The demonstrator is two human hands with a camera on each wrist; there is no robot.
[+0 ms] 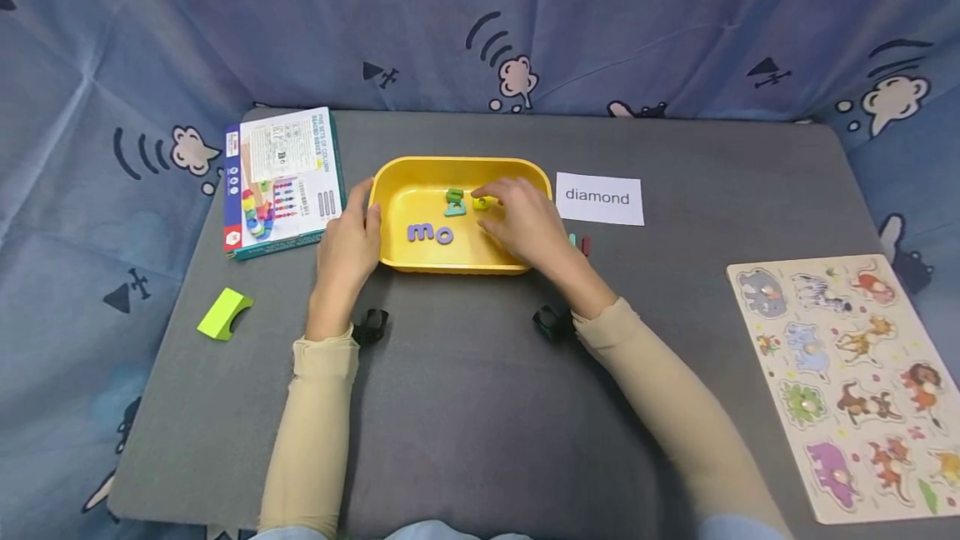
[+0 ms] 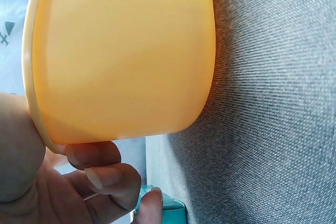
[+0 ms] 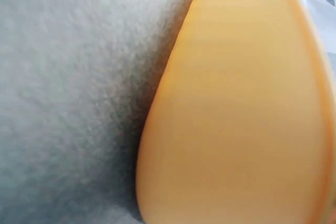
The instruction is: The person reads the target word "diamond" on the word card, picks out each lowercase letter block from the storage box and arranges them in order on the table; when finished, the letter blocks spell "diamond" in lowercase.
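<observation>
In the head view, a yellow tray (image 1: 450, 267) with rounded corners stands on the grey table. My left hand (image 1: 347, 244) grips its left end; in the left wrist view the fingers (image 2: 110, 177) curl against the outside below the rim. My right hand (image 1: 525, 219) is over the tray's right side, thumb and index finger apart around a small yellow letter (image 1: 483, 203). Whether they touch it is unclear. Also in the tray lie a purple m (image 1: 421, 232), a purple o (image 1: 445, 235), a green letter (image 1: 454, 195) and a blue letter (image 1: 455, 209).
A white card (image 1: 600, 198) reading "diamond" lies right of the tray. Small teal and dark red pieces (image 1: 586, 246) sit partly behind the right wrist. A boxed toy (image 1: 288, 182) and lime block (image 1: 225, 313) are left; an animal puzzle board (image 1: 847, 390) is right.
</observation>
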